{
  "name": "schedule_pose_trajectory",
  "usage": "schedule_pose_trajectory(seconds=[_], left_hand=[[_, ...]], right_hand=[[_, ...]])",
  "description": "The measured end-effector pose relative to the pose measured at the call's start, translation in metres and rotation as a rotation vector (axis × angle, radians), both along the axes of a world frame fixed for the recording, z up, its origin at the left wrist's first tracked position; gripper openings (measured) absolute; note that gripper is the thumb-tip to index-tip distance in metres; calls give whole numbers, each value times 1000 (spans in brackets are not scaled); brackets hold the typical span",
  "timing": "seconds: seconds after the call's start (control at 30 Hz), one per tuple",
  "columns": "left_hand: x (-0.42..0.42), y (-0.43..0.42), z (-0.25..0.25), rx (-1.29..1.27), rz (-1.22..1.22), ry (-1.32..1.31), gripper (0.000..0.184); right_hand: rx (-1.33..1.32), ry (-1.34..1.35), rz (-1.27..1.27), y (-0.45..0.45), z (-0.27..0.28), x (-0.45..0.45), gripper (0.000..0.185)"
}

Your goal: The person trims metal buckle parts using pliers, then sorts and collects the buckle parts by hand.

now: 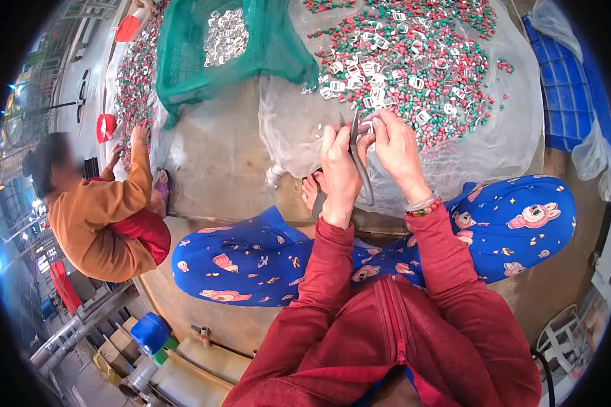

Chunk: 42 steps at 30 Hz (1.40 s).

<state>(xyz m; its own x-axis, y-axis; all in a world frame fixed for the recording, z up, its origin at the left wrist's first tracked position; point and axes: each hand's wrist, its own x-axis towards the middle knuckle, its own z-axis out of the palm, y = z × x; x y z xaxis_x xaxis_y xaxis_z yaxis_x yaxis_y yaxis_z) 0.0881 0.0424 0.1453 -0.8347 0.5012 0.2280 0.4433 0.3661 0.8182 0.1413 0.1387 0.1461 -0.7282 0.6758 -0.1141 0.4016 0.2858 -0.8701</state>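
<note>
My left hand (339,166) is closed around a pair of pliers (363,178), whose dark handles slant down past the palm and whose tips point up. Close beside it, my right hand (397,146) has thumb and fingers pinched together near the pliers' jaws. What sits in that pinch is too small to make out. Just beyond both hands, silvery buckle-like metal pieces (368,69) lie scattered over a spread of small red and green pebble-like bits (424,64), all resting on a pale translucent sheet (288,125).
A green mesh-covered basket (173,85) holds more silvery pieces (225,37). A person in a brown top (105,214) crouches at left, reaching to another red and green pile (137,81). A blue crate (557,74) stands at far right. Blue patterned trousers (244,261) cover my bent legs.
</note>
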Motion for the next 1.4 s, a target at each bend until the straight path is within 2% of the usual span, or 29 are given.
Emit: schedule_pose_trajectory(seconds=[0.03, 0.13, 0.27, 0.33, 0.4, 0.5, 0.53, 0.57, 0.67, 0.8, 0.83, 0.9, 0.93, 1.03, 1.13, 1.17, 1.27, 1.3, 1.4], left_hand=[[-2, -1, 2, -27, -6, -3, 9], [-4, -3, -4, -43, 11, 42, 8], [18, 6, 1, -75, 109, 138, 10], [23, 5, -10, 4, 60, 194, 12], [22, 7, -13, 63, 69, 196, 12], [7, 6, -13, -38, 30, 124, 12], [4, 4, -12, -71, 5, 73, 12], [7, 6, -9, -135, 30, 139, 13], [16, 8, -9, 13, 61, 135, 14], [22, 4, -11, 55, 50, 144, 15], [25, -1, -8, -7, 11, 185, 15], [35, -4, -12, 29, -5, 226, 12], [34, -4, -14, 50, 8, 241, 11], [22, 1, 2, 105, 122, 20, 15], [11, -3, -9, 90, 28, 88, 18], [11, -5, -18, 141, 37, 13, 25], [7, -5, 8, 58, -13, 81, 27], [7, -6, 9, 75, -44, 63, 18], [16, -5, 15, 11, -15, 148, 17]], right_hand=[[22, -70, 39, -1, 7, 0, 19], [100, -5, 49, -3, 0, 1, 18], [-114, 57, 9, 1, 0, 2, 19], [-277, 124, -34, 2, -3, 4, 19], [-158, 113, -17, 1, -3, 5, 20], [16, 50, 14, -5, -13, 4, 21], [-22, 40, 10, -6, -14, 6, 20], [-51, 38, 9, -4, -13, 5, 20], [-131, 95, -3, -1, -7, 4, 20], [-163, 147, -56, -4, -12, 4, 22], [-161, 153, -76, -3, -12, 4, 22], [-218, 88, -90, 1, -10, 4, 22], [-210, 103, -85, 0, -11, 3, 22], [-68, 135, -74, -3, -3, 0, 20], [20, 117, -37, -7, 4, -3, 17], [33, 100, -24, -7, 4, -2, 17], [29, 96, -26, -9, 8, -2, 15], [36, 137, -45, -12, 6, -2, 15], [20, 176, -72, -13, 3, -1, 14]])
